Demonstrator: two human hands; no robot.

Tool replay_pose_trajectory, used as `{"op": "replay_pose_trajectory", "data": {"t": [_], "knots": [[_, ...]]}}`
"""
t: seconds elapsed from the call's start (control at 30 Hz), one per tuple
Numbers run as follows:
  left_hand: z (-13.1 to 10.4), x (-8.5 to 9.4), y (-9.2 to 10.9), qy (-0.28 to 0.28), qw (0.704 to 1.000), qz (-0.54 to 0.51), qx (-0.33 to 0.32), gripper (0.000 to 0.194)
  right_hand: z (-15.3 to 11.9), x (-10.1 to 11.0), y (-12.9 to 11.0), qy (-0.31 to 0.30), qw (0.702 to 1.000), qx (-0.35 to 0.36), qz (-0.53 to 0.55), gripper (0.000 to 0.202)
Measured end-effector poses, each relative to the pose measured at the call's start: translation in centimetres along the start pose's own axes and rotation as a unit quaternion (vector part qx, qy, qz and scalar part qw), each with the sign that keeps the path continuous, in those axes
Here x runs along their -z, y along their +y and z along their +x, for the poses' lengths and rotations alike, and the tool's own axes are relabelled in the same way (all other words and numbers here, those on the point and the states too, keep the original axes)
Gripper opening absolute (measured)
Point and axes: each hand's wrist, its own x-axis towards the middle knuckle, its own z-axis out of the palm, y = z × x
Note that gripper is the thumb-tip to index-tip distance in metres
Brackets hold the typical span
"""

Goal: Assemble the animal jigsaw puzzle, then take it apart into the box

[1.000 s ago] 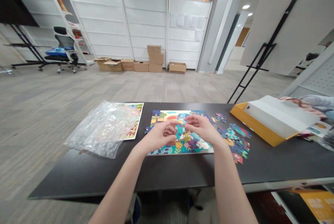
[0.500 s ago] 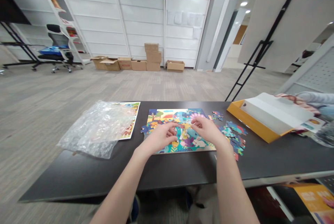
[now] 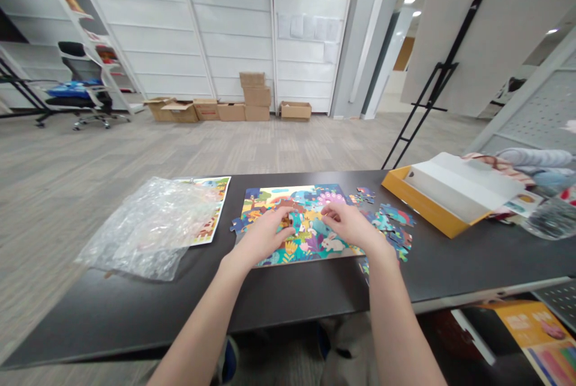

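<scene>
A jigsaw puzzle (image 3: pixel 310 246) with a colourful animal picture, a white rabbit and a pink peacock in it, lies on the black table. My left hand (image 3: pixel 265 235) rests over its left half, thumb and fingers apart, beside a teal and brown patch. Over the right half is my right hand (image 3: pixel 353 227), fingers loosely bent and spaced from the thumb, with no piece visible in them. Loose puzzle pieces (image 3: pixel 396 215) lie to the right of the puzzle, partly overlapping one another. My hands and wrists cover parts of the picture and some pieces.
At the left, crumpled clear plastic wrap (image 3: pixel 148 224) covers part of a printed picture sheet (image 3: pixel 216 212). An open yellow box (image 3: pixel 423 206) with a white inside stands at the table's right, near rolled cloths (image 3: pixel 535 158). The table's front edge runs below my forearms.
My view has shifted slightly to the right. Over the puzzle, my left hand's fingers have straightened and spread a little; my right hand stays over the puzzle's right half.
</scene>
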Motion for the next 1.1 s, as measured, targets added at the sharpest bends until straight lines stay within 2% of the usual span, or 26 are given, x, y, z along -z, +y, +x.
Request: {"op": "replay_pose_trajectory", "data": {"t": [0.33,0.73,1.1], "knots": [[0.0,-0.1,0.2,-0.013,1.0,0.003,-0.019,0.04,-0.3,0.3,-1.0,-0.026,0.998,-0.016,-0.05,0.008],[-0.2,-0.2,1.1,-0.036,0.994,0.101,-0.032,0.036,0.0,0.0,-0.5,-0.029,0.998,-0.017,-0.057,0.009],[-0.1,-0.5,1.5,-0.042,0.991,0.105,-0.065,0.021,0.0,-0.1,-0.5,-0.022,0.998,-0.017,-0.058,0.008]]}}
